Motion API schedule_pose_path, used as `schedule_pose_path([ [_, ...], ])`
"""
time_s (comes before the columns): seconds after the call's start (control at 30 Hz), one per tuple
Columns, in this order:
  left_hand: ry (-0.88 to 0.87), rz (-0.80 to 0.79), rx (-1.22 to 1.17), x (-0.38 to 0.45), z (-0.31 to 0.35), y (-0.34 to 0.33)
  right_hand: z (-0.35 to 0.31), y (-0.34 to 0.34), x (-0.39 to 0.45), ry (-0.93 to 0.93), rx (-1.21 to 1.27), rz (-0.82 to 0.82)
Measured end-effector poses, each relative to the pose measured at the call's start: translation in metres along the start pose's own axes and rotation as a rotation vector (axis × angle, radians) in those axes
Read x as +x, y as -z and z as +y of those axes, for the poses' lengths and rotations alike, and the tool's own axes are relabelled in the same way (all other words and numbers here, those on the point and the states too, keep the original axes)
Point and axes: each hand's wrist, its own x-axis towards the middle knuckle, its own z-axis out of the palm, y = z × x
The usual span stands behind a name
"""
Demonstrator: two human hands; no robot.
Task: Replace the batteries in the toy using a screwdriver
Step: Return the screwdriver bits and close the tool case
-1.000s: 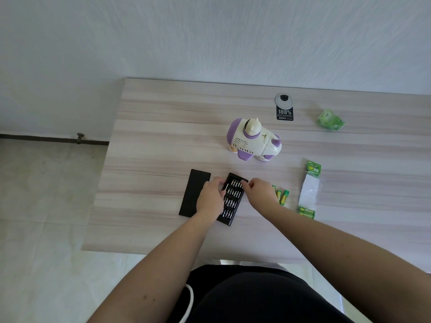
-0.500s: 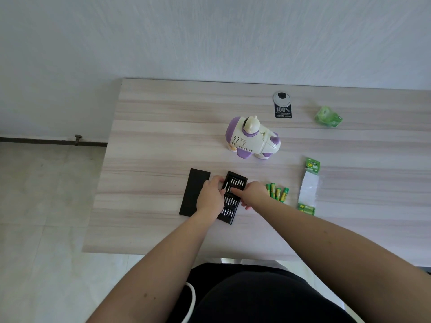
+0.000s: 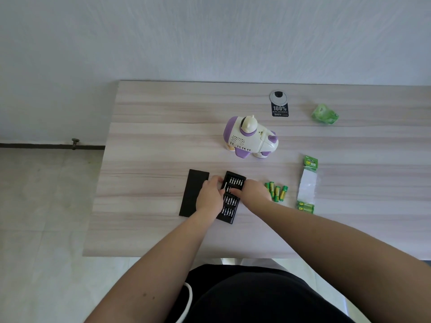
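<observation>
A white and purple toy (image 3: 250, 138) stands upright on the wooden table (image 3: 151, 136). In front of it lies an open black screwdriver bit case (image 3: 231, 201) holding rows of silver bits. My left hand (image 3: 210, 197) grips the case's left edge. My right hand (image 3: 251, 192) reaches in from the right, its fingertips curled down by a thin silver screwdriver (image 3: 225, 186) at the case's left side. Several loose green batteries (image 3: 277, 191) lie just right of my right hand.
The case's black lid (image 3: 192, 192) lies flat to the left of my left hand. A torn battery pack (image 3: 307, 185) lies at the right, and a crumpled green wrapper (image 3: 325, 114) at the back right. A round grommet with a black tag (image 3: 279, 103) sits behind the toy.
My right hand has moved from the case's top right corner down over the bits, towards the left side. My left hand has stayed on the case's left edge.
</observation>
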Motion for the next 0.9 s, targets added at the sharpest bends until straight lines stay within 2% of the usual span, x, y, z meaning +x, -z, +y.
schedule_pose_path([
  [0.13, -0.034, -0.021, 0.029, 0.002, -0.002, 0.004, 0.003, 0.005, -0.007, 0.056, -0.060, 0.025],
  [0.27, -0.058, -0.019, 0.001, 0.002, -0.006, 0.005, 0.009, 0.005, -0.005, -0.003, 0.039, 0.024],
  [0.5, -0.023, -0.043, -0.153, 0.006, -0.015, 0.015, 0.016, 0.011, -0.004, 0.090, 0.198, 0.215],
  [0.6, -0.141, -0.054, -0.085, -0.001, -0.019, 0.025, 0.013, 0.010, 0.000, 0.173, 0.110, 0.247],
  [0.7, -0.313, -0.199, 0.105, -0.012, -0.026, 0.030, 0.010, 0.007, 0.003, 0.248, 0.009, 0.292],
  [0.77, -0.341, -0.240, 0.191, -0.019, -0.032, 0.026, 0.009, 0.005, 0.005, 0.279, -0.038, 0.259],
  [0.9, -0.311, -0.230, 0.171, -0.023, -0.037, 0.016, 0.006, 0.004, 0.004, 0.296, -0.075, 0.164],
])
